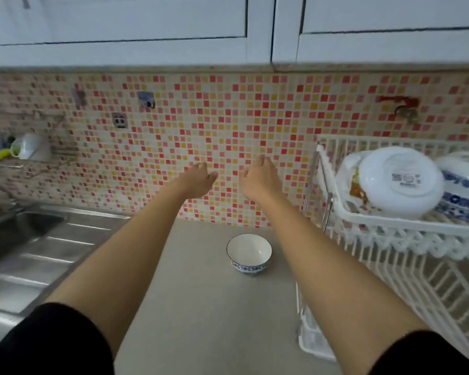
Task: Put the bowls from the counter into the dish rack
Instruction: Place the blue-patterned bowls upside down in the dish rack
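One bowl (249,252), white w/ blue band.

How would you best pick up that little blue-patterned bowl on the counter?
Pinch the rim of the bowl from above: it stands upright and open, alone on the counter. The right hand, empty, is on the dish rack side.

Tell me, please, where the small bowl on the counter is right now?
In the head view the small bowl stands upright on the grey counter, just left of the white dish rack and below the right hand.
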A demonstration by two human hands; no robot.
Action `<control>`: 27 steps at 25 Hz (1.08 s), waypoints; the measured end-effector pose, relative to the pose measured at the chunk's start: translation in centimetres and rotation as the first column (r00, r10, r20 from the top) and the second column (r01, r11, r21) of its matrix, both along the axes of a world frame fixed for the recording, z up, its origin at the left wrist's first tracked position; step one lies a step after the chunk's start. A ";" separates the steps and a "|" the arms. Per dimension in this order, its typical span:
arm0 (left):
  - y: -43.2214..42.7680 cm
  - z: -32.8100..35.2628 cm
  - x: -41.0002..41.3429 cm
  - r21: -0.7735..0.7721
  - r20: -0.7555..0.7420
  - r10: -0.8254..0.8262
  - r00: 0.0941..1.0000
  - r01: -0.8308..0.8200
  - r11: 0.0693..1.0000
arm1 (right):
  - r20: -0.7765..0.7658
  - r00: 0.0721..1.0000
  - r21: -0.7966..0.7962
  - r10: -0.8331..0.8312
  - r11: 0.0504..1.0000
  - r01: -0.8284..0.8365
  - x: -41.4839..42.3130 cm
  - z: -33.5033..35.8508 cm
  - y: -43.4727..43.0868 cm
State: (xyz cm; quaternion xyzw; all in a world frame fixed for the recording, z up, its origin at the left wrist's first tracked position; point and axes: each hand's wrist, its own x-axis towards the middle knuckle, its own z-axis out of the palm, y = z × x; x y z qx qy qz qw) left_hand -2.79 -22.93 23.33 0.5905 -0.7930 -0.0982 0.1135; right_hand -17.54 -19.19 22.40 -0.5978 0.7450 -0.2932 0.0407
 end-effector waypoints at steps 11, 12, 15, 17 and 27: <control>-5.0 -20.3 -3.6 0.314 -0.043 -0.049 0.998 0.061 0.947 | -0.004 0.958 0.336 -0.285 0.902 0.270 -3.8 -18.8 -3.1; -4.9 -22.1 -4.0 0.322 -0.053 -0.016 0.998 0.033 0.946 | 0.016 0.952 0.361 -0.306 0.890 0.280 -4.1 -20.2 -3.3; -5.0 -25.9 -5.1 0.407 -0.141 0.139 0.980 -0.071 0.911 | 0.106 0.917 0.438 -0.385 0.846 0.305 -4.4 -24.2 -4.2; -5.9 -27.7 -6.3 0.504 -0.249 0.289 0.924 -0.132 0.854 | 0.172 0.895 0.483 -0.412 0.827 0.288 -4.6 -27.0 -5.5; -6.3 -27.5 -7.5 0.713 -0.547 0.594 0.590 -0.044 0.700 | 0.432 0.795 0.447 -0.426 0.867 0.221 -4.0 -29.0 -5.6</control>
